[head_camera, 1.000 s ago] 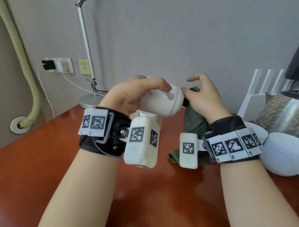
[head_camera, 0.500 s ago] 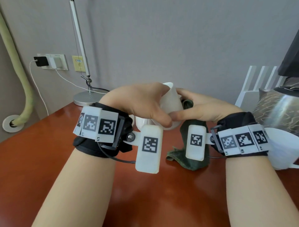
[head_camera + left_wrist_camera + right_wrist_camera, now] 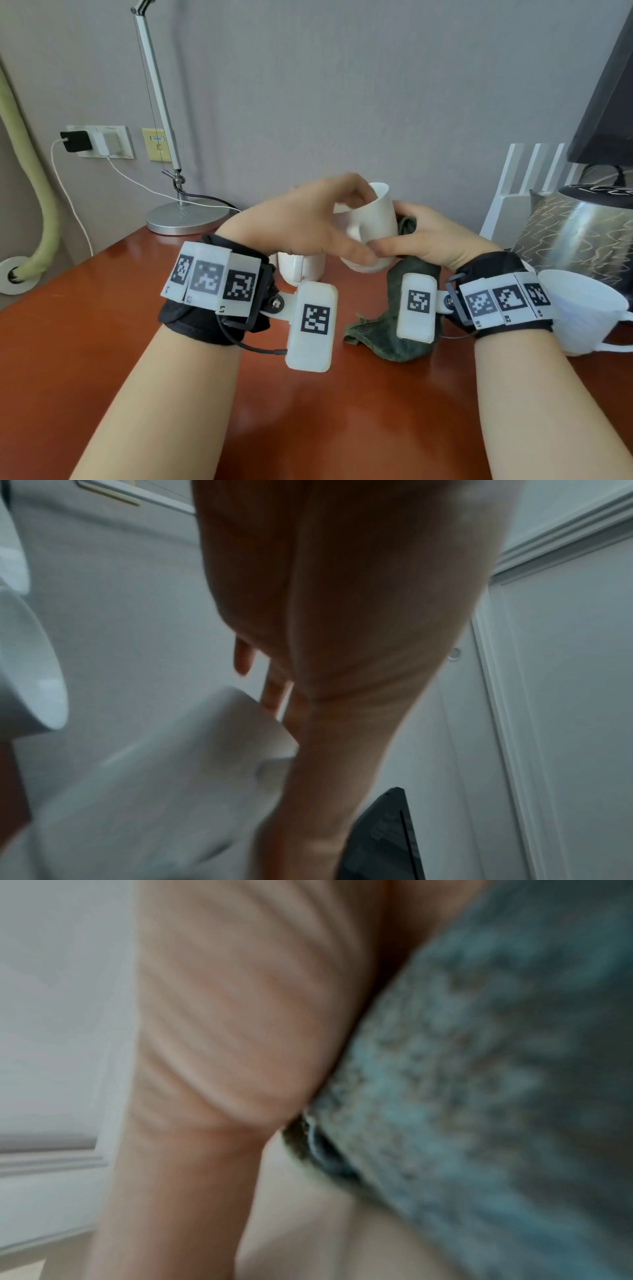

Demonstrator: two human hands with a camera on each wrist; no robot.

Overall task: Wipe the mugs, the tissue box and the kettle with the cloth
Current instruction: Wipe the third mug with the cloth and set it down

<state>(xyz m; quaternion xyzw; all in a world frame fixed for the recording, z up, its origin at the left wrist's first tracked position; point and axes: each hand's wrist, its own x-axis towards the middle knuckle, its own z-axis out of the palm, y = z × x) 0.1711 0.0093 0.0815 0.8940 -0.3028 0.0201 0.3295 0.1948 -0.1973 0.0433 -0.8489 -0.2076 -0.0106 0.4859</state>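
Hiding most of the held mug (image 3: 371, 226), both hands overlap it.

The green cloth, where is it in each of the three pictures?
Head: the green cloth hangs below the right hand at centre right, its end on the table.
Left wrist: not in it; only the white mug and the left hand show.
Right wrist: it fills the right side, blurred, pressed against the palm.
Shared landmark: the white mug, centre in the head view, pale at the bottom of the right wrist view.
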